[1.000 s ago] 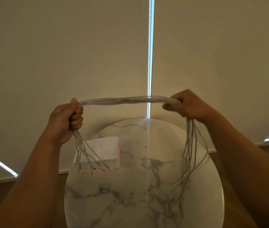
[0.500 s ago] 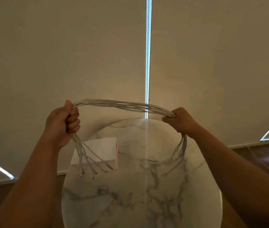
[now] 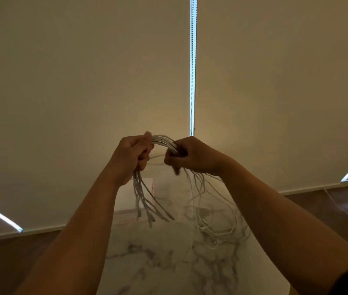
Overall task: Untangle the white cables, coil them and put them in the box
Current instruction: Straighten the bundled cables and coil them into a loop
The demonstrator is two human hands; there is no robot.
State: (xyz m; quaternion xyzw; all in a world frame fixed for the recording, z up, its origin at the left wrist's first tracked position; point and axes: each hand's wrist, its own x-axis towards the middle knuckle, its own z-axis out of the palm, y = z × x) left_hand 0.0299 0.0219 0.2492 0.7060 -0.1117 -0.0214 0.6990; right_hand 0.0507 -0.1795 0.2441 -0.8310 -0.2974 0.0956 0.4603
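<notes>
A bundle of white cables [image 3: 163, 141] arches in a short bend between my two hands, held up above the table. My left hand [image 3: 133, 154] grips one side in a fist, and several plug ends hang below it. My right hand [image 3: 187, 155] grips the other side close by; its longer cable lengths trail down and lie in loose loops on the marble table [image 3: 168, 262]. The white box [image 3: 126, 196] with a pink edge sits on the table behind my left forearm, partly hidden by it.
The round marble table fills the lower middle. Cream roller blinds [image 3: 83, 81] cover the wall behind, with a bright gap [image 3: 192, 67] between them. Dark wooden floor [image 3: 339, 207] lies to either side of the table.
My hands have come close together, bending the stretched cable bundle into a tight arch. The right-hand lengths have dropped onto the table in loops.
</notes>
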